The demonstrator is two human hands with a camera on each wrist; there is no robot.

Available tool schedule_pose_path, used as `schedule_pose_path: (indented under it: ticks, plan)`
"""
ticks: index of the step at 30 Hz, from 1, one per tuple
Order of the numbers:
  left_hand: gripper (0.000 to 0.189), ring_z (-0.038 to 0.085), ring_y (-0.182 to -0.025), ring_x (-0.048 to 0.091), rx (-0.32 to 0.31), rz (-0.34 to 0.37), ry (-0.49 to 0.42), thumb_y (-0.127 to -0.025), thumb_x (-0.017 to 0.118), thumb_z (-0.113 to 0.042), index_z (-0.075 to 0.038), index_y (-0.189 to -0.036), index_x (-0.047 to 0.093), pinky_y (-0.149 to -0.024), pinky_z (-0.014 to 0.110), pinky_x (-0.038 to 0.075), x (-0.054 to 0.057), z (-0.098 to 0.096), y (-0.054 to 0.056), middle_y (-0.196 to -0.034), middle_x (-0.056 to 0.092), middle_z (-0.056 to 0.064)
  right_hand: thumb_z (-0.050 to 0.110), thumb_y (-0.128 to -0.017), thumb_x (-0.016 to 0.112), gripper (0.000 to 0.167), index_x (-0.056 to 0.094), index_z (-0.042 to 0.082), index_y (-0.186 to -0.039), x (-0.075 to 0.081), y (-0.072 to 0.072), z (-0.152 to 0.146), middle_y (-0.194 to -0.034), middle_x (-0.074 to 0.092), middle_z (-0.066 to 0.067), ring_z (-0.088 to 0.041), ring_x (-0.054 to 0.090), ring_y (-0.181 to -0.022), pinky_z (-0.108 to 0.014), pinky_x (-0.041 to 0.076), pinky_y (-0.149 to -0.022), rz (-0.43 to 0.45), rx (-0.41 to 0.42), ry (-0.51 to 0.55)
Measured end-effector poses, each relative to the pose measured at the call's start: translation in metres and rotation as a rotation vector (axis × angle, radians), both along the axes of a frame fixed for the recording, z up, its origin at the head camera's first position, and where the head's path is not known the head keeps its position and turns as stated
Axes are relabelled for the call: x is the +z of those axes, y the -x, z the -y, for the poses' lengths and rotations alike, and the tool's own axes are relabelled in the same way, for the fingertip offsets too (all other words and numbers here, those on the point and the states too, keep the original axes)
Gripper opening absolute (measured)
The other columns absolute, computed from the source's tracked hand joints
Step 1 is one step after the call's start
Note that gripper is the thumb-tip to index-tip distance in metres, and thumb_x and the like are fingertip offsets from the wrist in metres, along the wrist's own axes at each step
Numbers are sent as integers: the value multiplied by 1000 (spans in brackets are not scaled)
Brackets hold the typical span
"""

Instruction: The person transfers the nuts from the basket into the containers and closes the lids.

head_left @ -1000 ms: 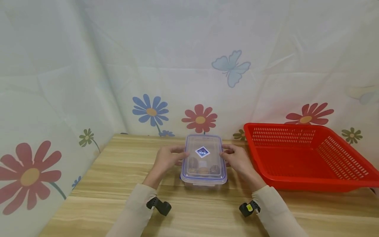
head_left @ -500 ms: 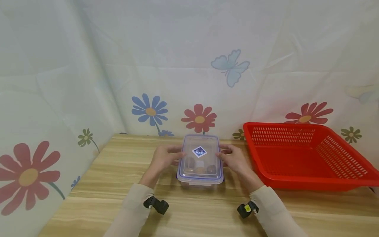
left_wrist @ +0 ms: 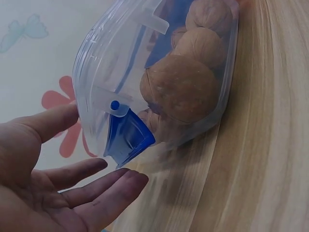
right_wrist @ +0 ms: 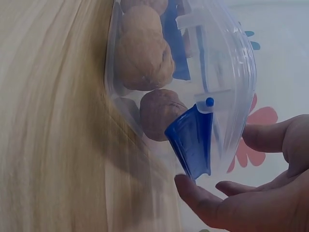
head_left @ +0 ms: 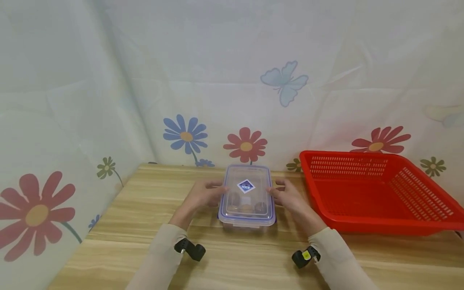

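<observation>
In the head view a clear plastic food container (head_left: 246,205) with a blue-edged lid and a diamond-shaped sticker stands on the wooden table. Several walnuts (left_wrist: 181,89) show through its wall. My left hand (head_left: 203,195) is at its left side, thumb against the lid rim, other fingers spread by the blue side latch (left_wrist: 126,137). On the opposite side my right hand (head_left: 288,197) has its thumb at the lid rim. One right fingertip is right at the lower edge of the other blue latch (right_wrist: 193,140). Both latches hang angled outward from the wall.
A red perforated plastic basket (head_left: 362,223) stands on the right, close beside my right hand. Behind the table (head_left: 235,262) hangs a pale curtain (head_left: 217,80) printed with flowers and a butterfly. Each wrist wears a black strap-on camera.
The container has shifted slightly left. My right fingers have lifted and spread away from its side, and my left fingers have loosened a little; both thumbs stay at the lid.
</observation>
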State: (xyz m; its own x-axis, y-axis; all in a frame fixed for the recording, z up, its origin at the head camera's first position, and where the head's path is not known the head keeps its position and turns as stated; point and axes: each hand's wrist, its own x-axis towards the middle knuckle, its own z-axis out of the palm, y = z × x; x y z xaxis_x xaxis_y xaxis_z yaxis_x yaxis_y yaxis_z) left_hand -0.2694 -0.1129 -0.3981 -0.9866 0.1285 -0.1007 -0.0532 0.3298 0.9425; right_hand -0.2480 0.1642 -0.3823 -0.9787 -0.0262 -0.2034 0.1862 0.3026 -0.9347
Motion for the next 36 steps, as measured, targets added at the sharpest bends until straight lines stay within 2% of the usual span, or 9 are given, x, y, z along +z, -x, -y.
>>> schedule_pose_path:
  ticks: [4, 9, 22, 30, 36]
  plan:
    - [47, 34, -101, 76, -8, 29, -25, -100, 77, -28, 2, -135, 69, -86, 47, 63, -2, -1, 0, -118, 75, 21, 17, -108, 62, 63, 33, -12, -156, 0, 0, -2, -145, 51, -38, -49, 63, -124, -55, 49, -108, 25, 17, 47]
    - [48, 35, -103, 76, 1, 54, -45, -100, 77, -27, 3, -135, 68, -85, 46, 63, -3, -1, 1, -118, 75, 21, 20, -109, 62, 62, 35, -11, -156, 0, 0, -4, -143, 54, -36, -48, 64, -123, -55, 49, -108, 37, 30, 38]
    - [51, 37, -102, 76, 2, 54, -65, -99, 79, -26, 7, -136, 67, -85, 46, 63, -5, -3, 3, -115, 75, 23, 25, -112, 56, 60, 37, -11, -155, -1, -3, -7, -148, 53, -34, -47, 60, -129, -57, 43, -114, 49, 76, 27]
    - [53, 37, -102, 76, 46, 51, -51, -97, 81, -28, 5, -135, 68, -86, 45, 63, -3, -3, 2, -118, 75, 23, 27, -111, 58, 60, 39, -8, -156, 2, -4, -7, -147, 55, -31, -45, 61, -128, -55, 47, -111, 46, 61, -3]
    - [58, 36, -107, 74, 100, 40, -20, -93, 85, -29, 2, -139, 66, -90, 44, 61, -1, -5, 1, -127, 71, 23, 29, -110, 60, 60, 41, -5, -156, 2, -4, -7, -147, 57, -28, -43, 62, -128, -54, 47, -111, 63, 43, -24]
